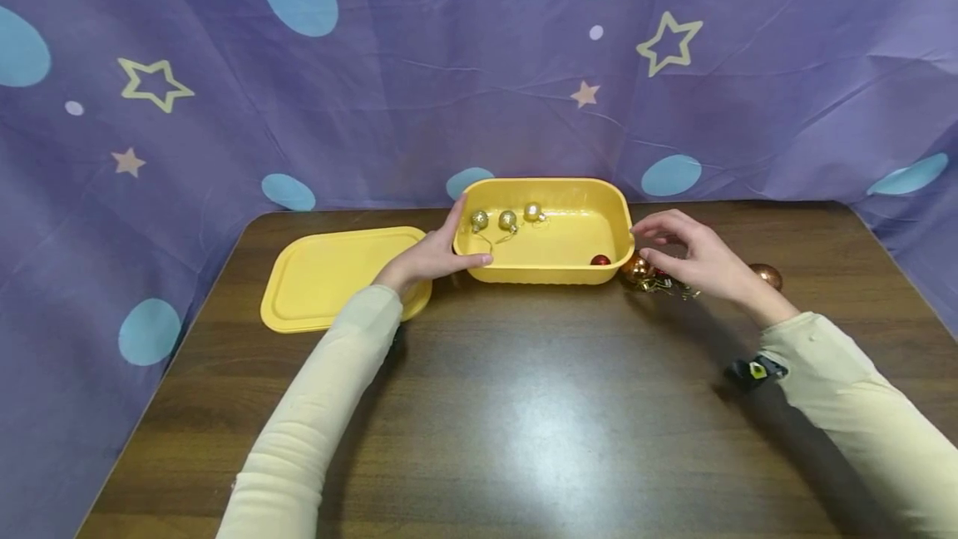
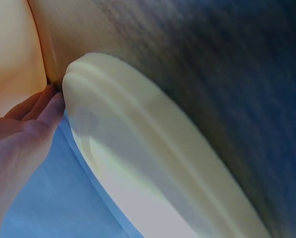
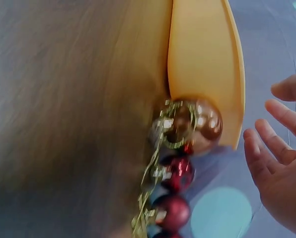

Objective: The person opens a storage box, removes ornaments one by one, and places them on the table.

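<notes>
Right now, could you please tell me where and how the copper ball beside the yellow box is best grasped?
I'd take the copper ball by its round body, from above: the yellow box stands close on its left and a red ornament close on its right, so sideways access looks tighter. Gold cord lies on the near side and might tangle.

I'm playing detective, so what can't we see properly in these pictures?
Head view: how many ornaments lie beside the box; the right hand partly covers them.
Head view: some fingers of the left hand, hidden by the hand itself.
Left wrist view: the rest of the lid, cut off by the bottom edge.
Right wrist view: the lowest red ball, cut off by the bottom edge.
</notes>
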{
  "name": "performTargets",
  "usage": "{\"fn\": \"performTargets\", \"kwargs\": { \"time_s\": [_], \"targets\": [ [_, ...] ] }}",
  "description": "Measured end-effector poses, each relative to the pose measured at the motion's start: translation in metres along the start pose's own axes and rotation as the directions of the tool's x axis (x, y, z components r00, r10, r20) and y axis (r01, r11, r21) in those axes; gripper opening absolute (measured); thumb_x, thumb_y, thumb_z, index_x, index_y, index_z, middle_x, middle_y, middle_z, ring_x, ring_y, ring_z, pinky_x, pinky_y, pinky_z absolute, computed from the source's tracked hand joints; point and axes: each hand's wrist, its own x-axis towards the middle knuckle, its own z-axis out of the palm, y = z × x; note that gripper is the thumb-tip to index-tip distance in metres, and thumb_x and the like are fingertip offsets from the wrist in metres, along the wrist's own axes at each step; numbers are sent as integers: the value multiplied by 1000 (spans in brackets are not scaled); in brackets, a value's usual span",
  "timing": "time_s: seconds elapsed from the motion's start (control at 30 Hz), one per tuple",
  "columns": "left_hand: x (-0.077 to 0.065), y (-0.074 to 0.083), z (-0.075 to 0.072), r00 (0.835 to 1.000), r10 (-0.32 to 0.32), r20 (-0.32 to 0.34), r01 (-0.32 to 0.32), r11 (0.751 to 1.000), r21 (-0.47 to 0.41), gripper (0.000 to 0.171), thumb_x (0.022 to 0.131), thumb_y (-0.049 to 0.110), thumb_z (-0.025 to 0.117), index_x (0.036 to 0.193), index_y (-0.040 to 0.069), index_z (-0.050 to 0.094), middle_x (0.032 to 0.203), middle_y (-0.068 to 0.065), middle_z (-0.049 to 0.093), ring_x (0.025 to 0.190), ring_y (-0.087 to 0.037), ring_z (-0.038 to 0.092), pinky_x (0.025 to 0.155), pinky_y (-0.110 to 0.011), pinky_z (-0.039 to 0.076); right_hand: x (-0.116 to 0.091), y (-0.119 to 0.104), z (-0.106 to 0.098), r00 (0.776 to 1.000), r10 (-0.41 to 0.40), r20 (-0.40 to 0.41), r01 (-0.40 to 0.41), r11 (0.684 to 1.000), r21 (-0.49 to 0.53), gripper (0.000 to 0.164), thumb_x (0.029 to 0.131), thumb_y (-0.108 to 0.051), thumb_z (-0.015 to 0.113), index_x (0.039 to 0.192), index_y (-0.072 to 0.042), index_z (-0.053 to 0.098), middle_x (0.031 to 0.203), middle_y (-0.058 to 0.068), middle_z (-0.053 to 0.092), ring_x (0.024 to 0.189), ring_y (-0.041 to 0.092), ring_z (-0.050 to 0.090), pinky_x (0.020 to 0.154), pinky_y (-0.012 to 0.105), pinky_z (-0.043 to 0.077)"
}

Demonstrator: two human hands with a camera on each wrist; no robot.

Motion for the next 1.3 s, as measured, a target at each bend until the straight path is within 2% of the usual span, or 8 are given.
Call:
{"fn": "performTargets", "kwargs": {
  "time_s": [0.1,0.3,0.4,0.53,0.83,1.03,1.13,1.3],
  "targets": [
    [0,0,0,1000,0,2,0,1000,5,112,85,48,71,152,34,-19,156,-23,15,136,-37,30,111,-48,24,8,-5,7,999,-44,14,44,999,-23,28,85,5,68,113,3,64,110,14,62,96,26,57,86,23,44],
    [0,1,0,1000,3,5,-3,1000,17,111,86,47,70,151,35,-20,156,-23,13,137,-39,29,111,-49,23,23,-13,15,994,-87,68,90,995,-49,26,85,5,66,111,1,64,105,15,60,92,25,58,81,29,47],
    [-1,0,0,1000,8,5,-9,1000,17,111,86,47,70,151,34,-20,156,-23,12,137,-39,27,111,-49,23,33,-19,20,989,-39,140,40,999,1,26,86,3,65,112,0,63,108,17,58,96,29,60,81,37,51],
    [0,0,0,1000,12,1,-12,1000,4,112,85,47,70,152,34,-19,156,-24,15,136,-39,31,110,-48,24,48,-24,26,965,28,260,-36,999,24,26,86,1,65,112,4,62,113,20,58,102,35,60,86,45,51],
    [0,0,0,1000,24,-2,-24,1000,17,113,85,46,71,152,32,-19,154,-27,18,134,-40,33,110,-48,26,78,-24,36,885,71,459,-29,995,-97,27,89,-6,62,113,7,62,111,21,64,105,35,57,91,49,46],
    [0,0,0,1000,29,-8,-28,999,20,113,86,44,71,153,29,-18,153,-28,20,133,-40,35,109,-49,26,91,-23,40,771,178,611,-141,984,-108,29,93,-11,58,118,3,60,111,19,64,105,33,58,89,45,45],
    [0,0,1,1000,29,-8,-29,999,16,113,85,44,71,153,29,-18,153,-28,20,133,-39,35,109,-48,26,93,-21,43,738,170,653,-145,985,-92,27,92,-9,57,116,3,62,112,17,65,107,30,57,92,41,44],
    [0,0,1,1000,27,-11,-27,1000,8,112,86,44,71,153,30,-18,153,-27,18,134,-39,34,110,-48,26,95,-15,47,705,145,694,-201,980,0,26,91,-4,53,114,3,65,110,12,66,82,15,54,71,26,44]
  ]
}}
